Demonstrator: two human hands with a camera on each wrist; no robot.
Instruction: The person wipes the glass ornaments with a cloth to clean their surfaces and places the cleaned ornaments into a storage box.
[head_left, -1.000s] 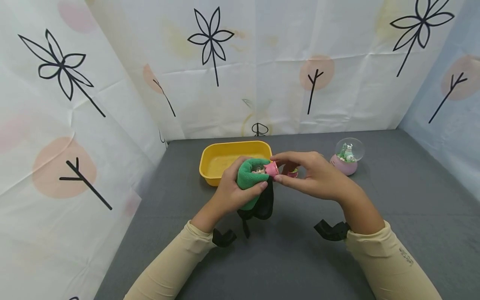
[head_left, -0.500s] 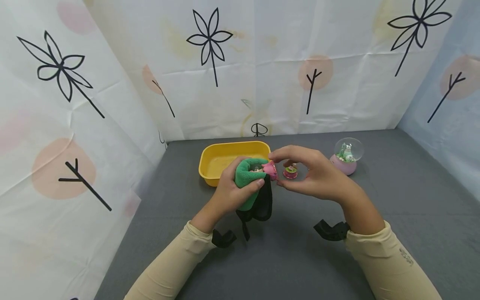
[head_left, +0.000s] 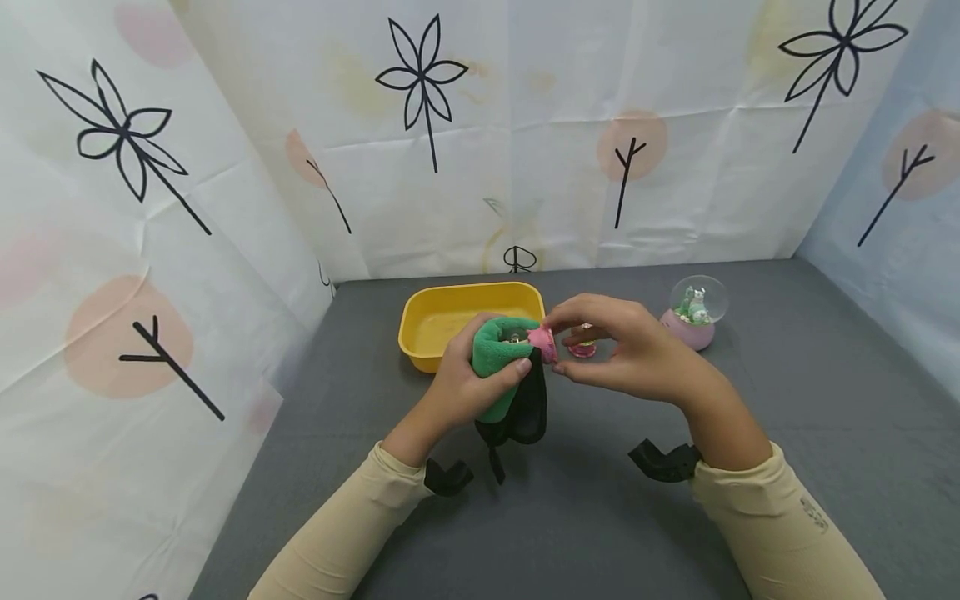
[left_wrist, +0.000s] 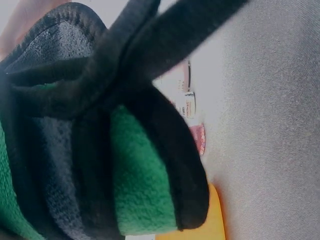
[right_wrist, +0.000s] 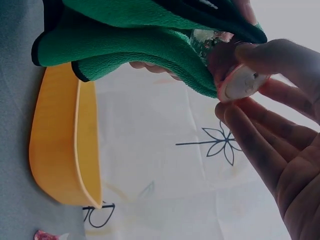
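My left hand (head_left: 472, 375) grips a green cloth (head_left: 491, 358) with black edging, its back side dark grey in the left wrist view. The cloth is wrapped about the clear dome of a small snow globe, whose pink base (head_left: 542, 343) sticks out to the right. In the right wrist view, the base's white underside (right_wrist: 243, 84) faces my right hand (right_wrist: 295, 135). My right thumb and fingertips pinch the base's rim. Most of the dome is hidden inside the cloth folds. Black straps hang from the cloth below my left hand.
A yellow basin (head_left: 472, 293) stands behind my left hand. Partly hidden by my right fingers, a small pink figurine (head_left: 582, 349) sits on the grey table (head_left: 570, 517). Farther right is a larger snow globe (head_left: 690, 332) with a pink base. Patterned white sheets hang around the table.
My right fingers loosened from the pink base, lifting so the figurine behind showed more, then came back onto its rim. The base has turned slightly. My left hand and the cloth stay nearly still.
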